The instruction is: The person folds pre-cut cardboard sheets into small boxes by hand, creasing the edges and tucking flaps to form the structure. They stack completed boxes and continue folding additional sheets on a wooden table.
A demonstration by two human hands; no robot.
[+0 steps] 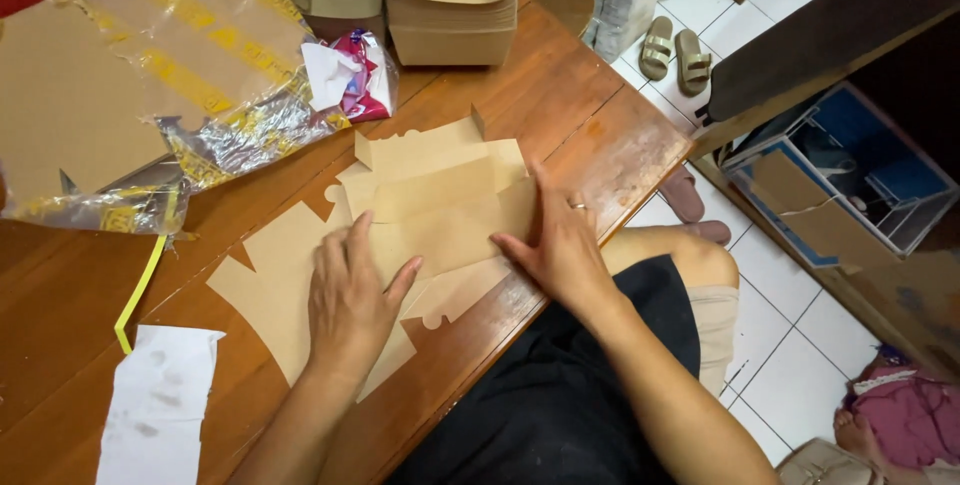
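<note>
A person seated at a reddish-brown wooden table (590, 135) presses both bare hands flat on a die-cut sheet of brown kraft cardboard (440, 210), an unfolded box blank lying at the centre of the frame. The left hand (350, 295) rests palm down on the blank's lower left portion, fingers spread wide and gripping nothing; the right hand (560, 245), a ring on one finger, bears on the right edge with fingers extended and slightly splayed, likewise holding nothing. One panel near the top of the blank appears creased and lifted, while the rest lies flat, so the folding looks barely begun, with most flaps and tabs yet to be raised. Finished-looking brown cardboard boxes (450, 0) stand stacked at the top centre of the frame. At upper left, a torn clear plastic wrapper with yellow tape (200, 65) lies over flat brown sheets, beside a crumpled red-and-white packet (365, 75). A white paper scrap (160, 405) sits at lower left; a pair of tan sandals (675, 50) rests on the tiled floor at upper right.
</note>
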